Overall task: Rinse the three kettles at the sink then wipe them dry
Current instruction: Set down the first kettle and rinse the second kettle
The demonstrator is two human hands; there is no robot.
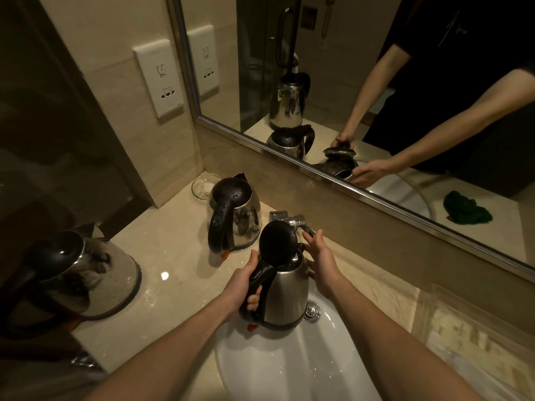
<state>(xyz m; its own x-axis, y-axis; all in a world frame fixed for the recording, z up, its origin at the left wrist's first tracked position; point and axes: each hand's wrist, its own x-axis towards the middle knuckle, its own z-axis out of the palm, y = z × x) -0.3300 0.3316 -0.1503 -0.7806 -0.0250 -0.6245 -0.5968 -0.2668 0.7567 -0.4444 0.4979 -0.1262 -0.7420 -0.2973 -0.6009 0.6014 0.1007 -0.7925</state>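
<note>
Gripping the black handle, the left hand (241, 280) holds a steel kettle (286, 293) upright over the white sink (289, 369), its lid (278, 246) flipped up. The right hand (321, 260) rests open against the kettle's far side, fingers spread below the tap (292, 219). Two more kettles stand on the counter (173, 247): one (234, 212) just behind, another (86, 270) well to the left.

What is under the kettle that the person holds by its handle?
Under the held kettle lies the white sink basin, with the metal drain plug showing beside its base. The left hand grips the handle. The basin directly beneath is covered.
</note>
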